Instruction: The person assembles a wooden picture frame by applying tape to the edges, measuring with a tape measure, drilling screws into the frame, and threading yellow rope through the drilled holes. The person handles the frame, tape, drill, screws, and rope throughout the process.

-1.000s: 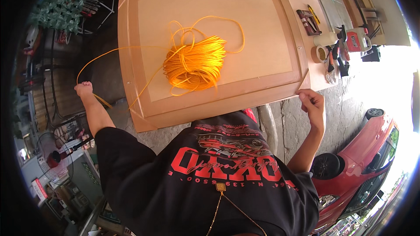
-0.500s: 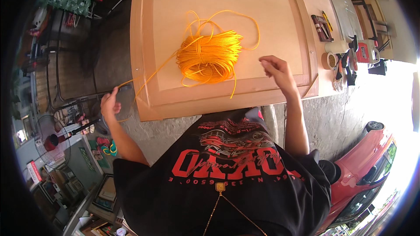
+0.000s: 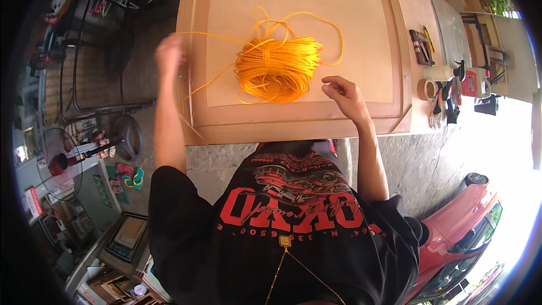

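Observation:
A thick bundle of yellow cord (image 3: 276,65) lies on the tan board, tied round its middle, with loose loops arching behind it. My left hand (image 3: 170,53), smeared by motion, is up at the board's left edge, closed on a strand running taut from the bundle. A second strand trails from the bundle down over the board's left edge. My right hand (image 3: 347,99) hovers just right of the bundle, not touching it. Its fingers are loosely bent with a gap to the thumb, and nothing shows in them.
The framed tan board (image 3: 217,127) fills the tabletop before me. To its right sit a tape roll (image 3: 427,88), a dark red case (image 3: 420,46), a red-labelled container (image 3: 470,83) and several tools. A fan (image 3: 59,164) stands at left, a red car (image 3: 451,237) at lower right.
My left hand has swung up and away from me, bringing the cord strand from below the board's left corner to beside its left edge. My right hand has shifted slightly nearer the bundle.

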`<state>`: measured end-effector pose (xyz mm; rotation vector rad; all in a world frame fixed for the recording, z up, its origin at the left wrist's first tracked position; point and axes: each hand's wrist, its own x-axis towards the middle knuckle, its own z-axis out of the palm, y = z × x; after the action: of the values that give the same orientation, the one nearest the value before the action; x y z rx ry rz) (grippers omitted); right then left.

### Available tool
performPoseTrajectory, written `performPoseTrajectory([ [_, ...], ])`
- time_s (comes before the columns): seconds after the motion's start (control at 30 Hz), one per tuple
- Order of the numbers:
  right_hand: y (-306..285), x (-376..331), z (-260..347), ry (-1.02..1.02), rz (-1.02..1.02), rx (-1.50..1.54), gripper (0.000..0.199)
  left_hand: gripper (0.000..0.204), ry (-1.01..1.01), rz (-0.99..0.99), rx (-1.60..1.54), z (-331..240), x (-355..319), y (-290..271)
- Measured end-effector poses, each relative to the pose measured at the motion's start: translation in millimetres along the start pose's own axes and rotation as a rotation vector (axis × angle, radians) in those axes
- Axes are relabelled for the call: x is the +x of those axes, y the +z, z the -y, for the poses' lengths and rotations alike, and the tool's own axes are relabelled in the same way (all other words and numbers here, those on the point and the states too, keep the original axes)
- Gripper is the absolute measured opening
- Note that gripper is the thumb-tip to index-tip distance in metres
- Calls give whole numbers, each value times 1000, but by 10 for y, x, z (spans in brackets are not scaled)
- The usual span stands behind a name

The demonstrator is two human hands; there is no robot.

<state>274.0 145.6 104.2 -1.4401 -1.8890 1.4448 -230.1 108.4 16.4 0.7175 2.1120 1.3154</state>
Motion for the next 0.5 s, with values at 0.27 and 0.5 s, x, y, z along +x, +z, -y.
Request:
performPoseTrajectory([
  [0.27,-65,75,-429,160,-90,150,34,36,-60,-74,-382,657,-178,-412],
  [0.5,382,556,-762,215,-85,240,47,28,658,199,351,290,-879,1056],
])
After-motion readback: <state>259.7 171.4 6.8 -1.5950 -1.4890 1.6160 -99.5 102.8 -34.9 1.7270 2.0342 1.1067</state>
